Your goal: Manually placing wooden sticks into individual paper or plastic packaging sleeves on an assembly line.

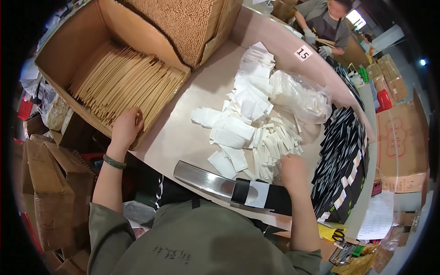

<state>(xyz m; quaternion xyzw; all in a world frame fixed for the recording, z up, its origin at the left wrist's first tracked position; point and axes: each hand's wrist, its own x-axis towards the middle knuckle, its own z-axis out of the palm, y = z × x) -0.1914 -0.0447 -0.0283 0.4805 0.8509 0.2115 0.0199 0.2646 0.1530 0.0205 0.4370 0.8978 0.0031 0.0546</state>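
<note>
Chopsticks [126,85] lie bundled in the cardboard box [68,50], right under the left hand [126,128], long axis running up-right away from its grip, fingers spread flat on them. Right hand [293,172] rests on the white paper sleeves [275,144]; can't tell its grip.

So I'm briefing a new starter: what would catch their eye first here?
Probably the open cardboard box of pale wooden sticks at upper left, where the left hand reaches in. Then the white paper pile mid-table, the right hand at its near edge.
</note>
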